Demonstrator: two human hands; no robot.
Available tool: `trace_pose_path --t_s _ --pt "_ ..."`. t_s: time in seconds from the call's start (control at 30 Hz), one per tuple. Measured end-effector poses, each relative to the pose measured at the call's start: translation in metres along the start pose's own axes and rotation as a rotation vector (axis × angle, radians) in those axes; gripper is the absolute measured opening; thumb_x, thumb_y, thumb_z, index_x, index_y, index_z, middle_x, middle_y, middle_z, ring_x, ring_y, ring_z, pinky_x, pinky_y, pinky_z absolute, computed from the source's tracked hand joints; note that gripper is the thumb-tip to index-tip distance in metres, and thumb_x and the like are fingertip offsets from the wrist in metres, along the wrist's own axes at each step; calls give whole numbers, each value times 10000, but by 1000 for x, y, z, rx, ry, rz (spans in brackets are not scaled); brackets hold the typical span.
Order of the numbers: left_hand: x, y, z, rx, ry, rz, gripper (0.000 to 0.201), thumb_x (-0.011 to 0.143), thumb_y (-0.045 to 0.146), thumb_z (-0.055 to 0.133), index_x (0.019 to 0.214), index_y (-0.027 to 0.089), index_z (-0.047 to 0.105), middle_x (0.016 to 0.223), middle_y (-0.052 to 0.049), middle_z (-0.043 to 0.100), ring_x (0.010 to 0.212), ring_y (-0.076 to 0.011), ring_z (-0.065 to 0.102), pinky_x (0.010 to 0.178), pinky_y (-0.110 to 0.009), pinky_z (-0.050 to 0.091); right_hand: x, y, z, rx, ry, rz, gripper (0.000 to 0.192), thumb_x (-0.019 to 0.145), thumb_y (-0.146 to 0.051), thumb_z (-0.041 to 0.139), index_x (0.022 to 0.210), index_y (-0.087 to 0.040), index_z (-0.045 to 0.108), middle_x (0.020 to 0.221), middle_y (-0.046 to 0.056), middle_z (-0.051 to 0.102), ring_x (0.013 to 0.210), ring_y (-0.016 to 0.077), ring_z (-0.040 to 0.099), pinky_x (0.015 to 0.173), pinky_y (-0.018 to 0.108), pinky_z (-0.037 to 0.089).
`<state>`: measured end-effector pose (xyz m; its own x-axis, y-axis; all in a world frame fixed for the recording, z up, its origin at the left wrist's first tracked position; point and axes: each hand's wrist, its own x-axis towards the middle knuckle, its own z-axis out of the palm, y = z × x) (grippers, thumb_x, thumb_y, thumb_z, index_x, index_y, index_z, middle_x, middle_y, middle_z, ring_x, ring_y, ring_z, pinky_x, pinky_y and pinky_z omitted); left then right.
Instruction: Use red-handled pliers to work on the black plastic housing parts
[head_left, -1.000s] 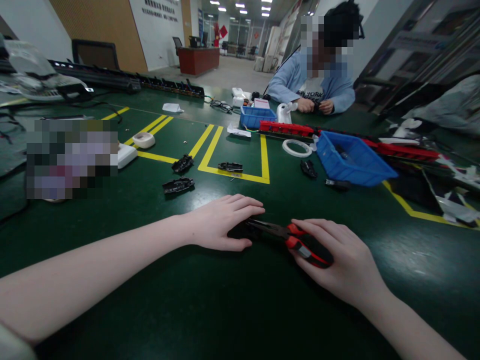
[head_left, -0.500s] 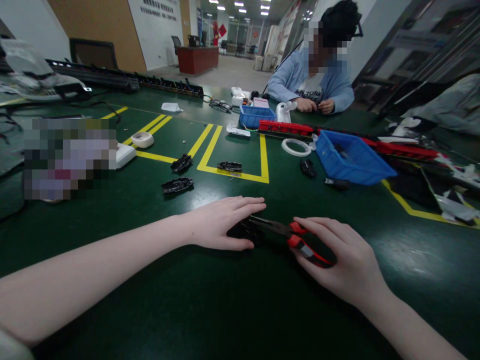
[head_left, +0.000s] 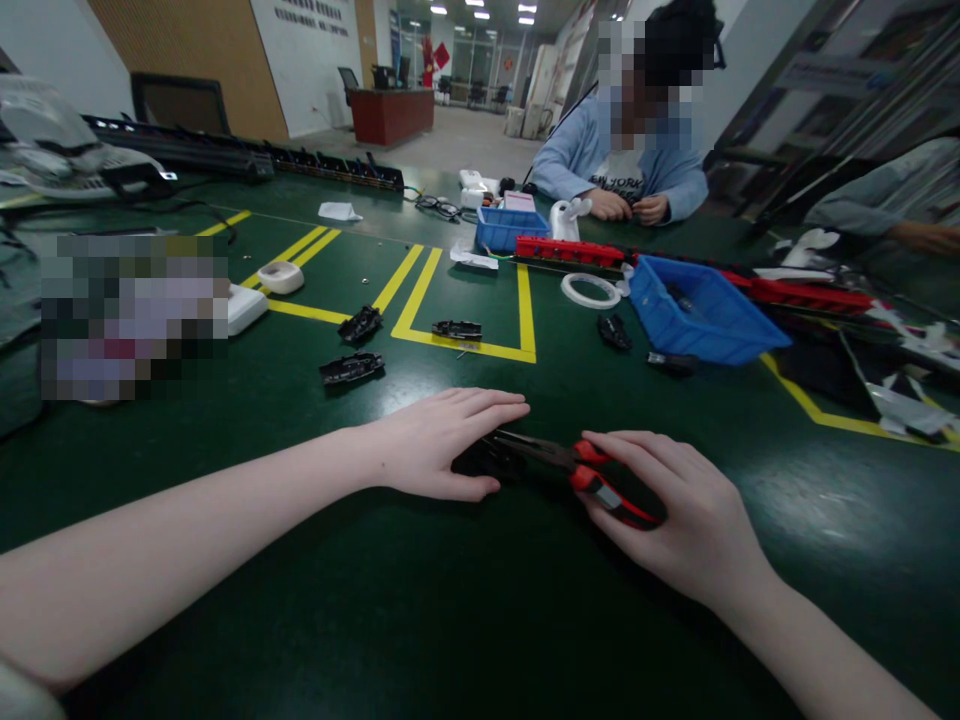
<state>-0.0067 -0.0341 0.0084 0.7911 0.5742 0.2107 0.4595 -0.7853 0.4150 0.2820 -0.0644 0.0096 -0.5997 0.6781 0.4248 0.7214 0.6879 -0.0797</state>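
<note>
My right hand (head_left: 675, 510) is closed around the red-and-black handles of long-nosed pliers (head_left: 585, 470). Their dark jaws point left and reach a black plastic part (head_left: 491, 457) on the green table. Over that part lies my left hand (head_left: 442, 440), its fingers wrapped about the far side and the thumb along the near side. Much of the part is hidden under the left palm, and the tips of the jaws are hard to make out against it. Similar black moulded parts (head_left: 351, 369) lie beyond the left hand.
A blue bin (head_left: 705, 315) stands at the right, near a white ring (head_left: 591, 291) and a long red strip (head_left: 566, 252). Yellow tape (head_left: 528, 310) marks the table (head_left: 480, 620). A tape roll (head_left: 280, 277) lies at left. A person (head_left: 622, 170) sits across the table.
The view has shifted very slightly. Both hands, the pliers and the black part keep nearly the same places relative to each other.
</note>
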Motion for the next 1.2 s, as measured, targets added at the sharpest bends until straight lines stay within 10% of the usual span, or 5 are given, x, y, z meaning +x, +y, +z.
trace_pose_path --t_s 0.6,1.2 --pt "-1 -1 0 -5 -18 31 727 803 205 525 1479 112 273 1515 -149 362 1385 -299 367 1162 -448 324 -1 -1 1 -9 7 1 427 810 -279 644 1221 -201 559 1082 102 674 931 257 651 755 402 522" --pt "1 -7 5 6 -38 30 792 897 439 589 1513 136 195 1525 -150 363 1400 -281 373 1218 -475 176 0 -2 0 -11 5 -14 435 800 -267 641 1221 -188 565 1084 115 680 932 265 657 747 405 521"
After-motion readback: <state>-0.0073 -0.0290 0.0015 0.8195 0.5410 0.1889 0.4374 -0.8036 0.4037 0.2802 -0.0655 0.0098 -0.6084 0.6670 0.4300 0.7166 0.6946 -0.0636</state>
